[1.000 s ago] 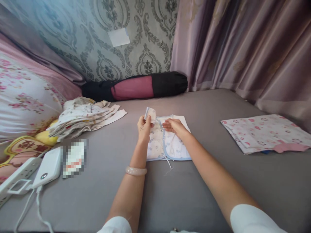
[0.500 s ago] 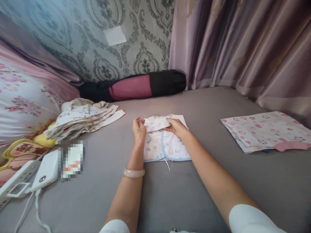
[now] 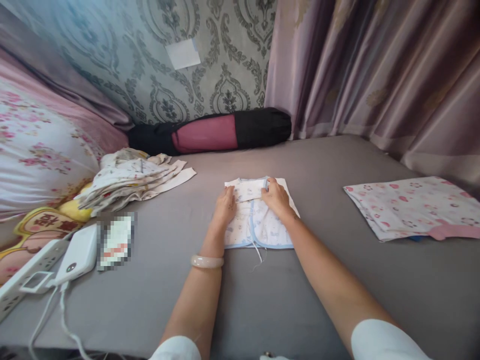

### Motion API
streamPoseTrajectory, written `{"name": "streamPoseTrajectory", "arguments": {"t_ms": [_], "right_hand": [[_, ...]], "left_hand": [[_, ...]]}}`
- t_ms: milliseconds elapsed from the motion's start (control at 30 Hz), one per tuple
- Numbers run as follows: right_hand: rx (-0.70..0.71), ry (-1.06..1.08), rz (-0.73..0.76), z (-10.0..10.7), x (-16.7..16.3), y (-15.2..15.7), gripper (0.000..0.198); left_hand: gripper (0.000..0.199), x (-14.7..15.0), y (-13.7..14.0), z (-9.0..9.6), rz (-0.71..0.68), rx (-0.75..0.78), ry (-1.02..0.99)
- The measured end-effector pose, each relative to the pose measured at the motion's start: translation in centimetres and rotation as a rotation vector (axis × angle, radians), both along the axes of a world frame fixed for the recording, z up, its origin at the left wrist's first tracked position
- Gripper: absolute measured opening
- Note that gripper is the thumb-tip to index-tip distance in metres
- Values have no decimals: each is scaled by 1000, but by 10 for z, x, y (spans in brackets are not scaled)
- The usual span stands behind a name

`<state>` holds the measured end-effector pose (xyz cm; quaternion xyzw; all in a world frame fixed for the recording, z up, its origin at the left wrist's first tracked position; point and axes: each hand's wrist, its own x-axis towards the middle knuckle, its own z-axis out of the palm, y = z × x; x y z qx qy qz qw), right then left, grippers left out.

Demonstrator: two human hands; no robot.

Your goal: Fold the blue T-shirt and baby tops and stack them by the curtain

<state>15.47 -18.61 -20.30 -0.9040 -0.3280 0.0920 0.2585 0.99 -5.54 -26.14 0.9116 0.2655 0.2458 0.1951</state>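
A white baby shirt (image 3: 242,230) with pale blue prints and blue trim lies flat on the grey bed sheet, its thin ties hanging below the hem. One sleeve is laid across the upper front. At the shirt's left edge, my left hand (image 3: 225,206) has its fingers curled round the cloth by the sleeve's end; a pale bangle circles that wrist. My right hand (image 3: 277,199) pinches the folded cloth near the neckline, thumb on top. Its other fingertips are partly hidden.
A pile of baby clothes (image 3: 131,180) lies at left, near a power bank (image 3: 78,252) and a power strip (image 3: 32,270) with cables. Folded pink-patterned cloth (image 3: 405,205) rests at right. A black and pink long bag (image 3: 206,134) lies along the wall.
My left hand has come down onto the shirt's left edge. My right hand has shifted slightly upward on the folded sleeve, which now lies flatter. The view has shifted a little.
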Motion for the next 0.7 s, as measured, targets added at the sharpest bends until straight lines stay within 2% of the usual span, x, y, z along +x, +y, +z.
{"name": "streamPoseTrajectory", "arguments": {"t_ms": [100,233,333,467,567,700], "right_hand": [[-58,-52,7,4,-3,-5,45],[-35,-191,28,3,-4,-7,39],[39,-326,172,-2,-8,-5,39],[62,-378,401,-12,-16,0,47],[-6,-358,474,-20,-21,2,52],[-52,-320,505,-25,-21,1,57]], "left_hand": [[44,-1,0,0,18,35,49],[46,-1,-7,11,76,57,149],[46,4,-16,25,110,83,217],[47,19,-27,37,37,114,273],[45,30,-30,34,-14,128,312],[46,33,-30,23,-1,139,363]]}}
